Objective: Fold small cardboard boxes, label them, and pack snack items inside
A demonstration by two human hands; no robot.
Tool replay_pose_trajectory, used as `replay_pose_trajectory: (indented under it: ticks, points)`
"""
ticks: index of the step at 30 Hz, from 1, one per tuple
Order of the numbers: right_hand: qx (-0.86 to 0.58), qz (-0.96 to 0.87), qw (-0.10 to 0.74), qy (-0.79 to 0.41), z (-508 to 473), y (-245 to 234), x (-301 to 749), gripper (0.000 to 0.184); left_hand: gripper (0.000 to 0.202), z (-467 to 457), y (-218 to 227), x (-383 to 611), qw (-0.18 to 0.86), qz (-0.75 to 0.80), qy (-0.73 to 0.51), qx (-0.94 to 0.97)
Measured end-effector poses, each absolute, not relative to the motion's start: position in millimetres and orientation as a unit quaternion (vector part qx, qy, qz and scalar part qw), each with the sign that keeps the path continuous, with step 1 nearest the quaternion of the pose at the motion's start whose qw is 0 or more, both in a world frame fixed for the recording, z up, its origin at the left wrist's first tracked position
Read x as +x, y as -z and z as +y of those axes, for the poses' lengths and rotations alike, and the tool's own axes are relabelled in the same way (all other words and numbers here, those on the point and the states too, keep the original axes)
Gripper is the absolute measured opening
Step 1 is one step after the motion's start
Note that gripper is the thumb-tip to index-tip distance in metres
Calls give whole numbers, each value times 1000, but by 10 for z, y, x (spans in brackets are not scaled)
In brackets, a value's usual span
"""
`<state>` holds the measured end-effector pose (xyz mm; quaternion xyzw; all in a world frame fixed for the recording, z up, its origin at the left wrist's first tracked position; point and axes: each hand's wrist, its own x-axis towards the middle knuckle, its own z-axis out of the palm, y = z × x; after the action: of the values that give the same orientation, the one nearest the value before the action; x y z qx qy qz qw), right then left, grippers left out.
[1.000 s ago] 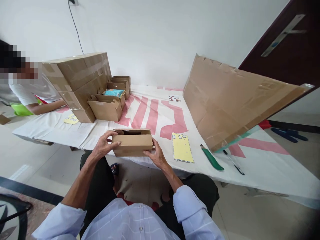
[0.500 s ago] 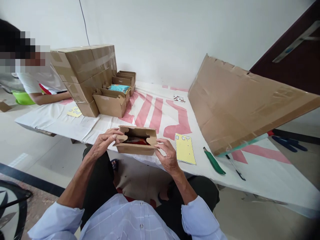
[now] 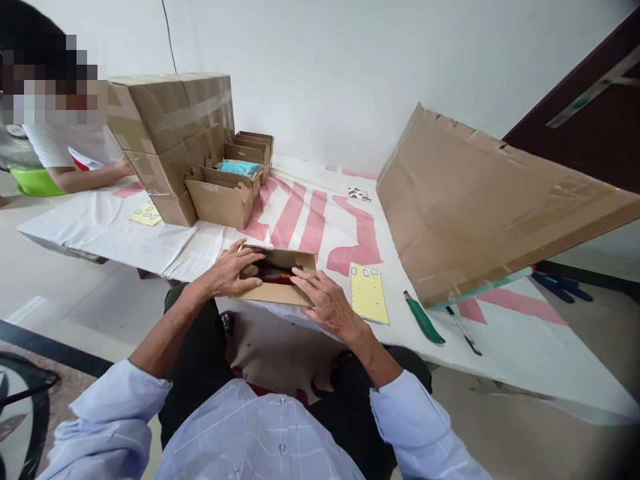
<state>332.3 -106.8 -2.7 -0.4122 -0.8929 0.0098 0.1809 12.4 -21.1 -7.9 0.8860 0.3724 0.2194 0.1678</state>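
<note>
A small open cardboard box [image 3: 273,293] sits at the table's front edge before me, its lid side raised at the back. Inside lies something red and dark [image 3: 275,275], partly hidden by the walls and my fingers. My left hand [image 3: 230,270] grips the box's left end, its thumb at the front wall and its fingers over the end flap. Around the right end is my right hand [image 3: 327,300], with fingertips reaching over the rim into the opening. A yellow card [image 3: 369,293] lies just right of this hand.
Taped cartons [image 3: 170,133] are stacked at the left beside several open boxes [image 3: 220,200], one holding a blue packet [image 3: 241,168]. A green-handled cutter [image 3: 424,319] and a pen [image 3: 464,331] lie right, near a leaning cardboard sheet [image 3: 500,207]. A person [image 3: 80,150] sits far left.
Both hands have moved inward over the box's ends, and their fingers now reach into the opening. The side flaps are more covered. My view has shifted slightly.
</note>
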Motion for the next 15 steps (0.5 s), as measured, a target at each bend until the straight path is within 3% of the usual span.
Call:
replay_pose_trajectory:
  ticks: [2, 5, 12, 15]
  points:
    - [-408, -902, 140, -14, -1003, -53, 3281, 75, 66, -196, 73, 138, 153, 368, -211, 893]
    - [-406, -906, 122, 6, -981, -127, 3256, 71, 65, -203, 22, 155, 136, 353, -213, 901]
    - [-429, -877, 214, 44, -1226, -174, 3520, 78, 63, -359, 55, 147, 105, 313, -331, 884]
    - [-441, -869, 213, 66, -1303, -199, 3638, 65, 64, -462, 155, 129, 112, 325, -373, 862]
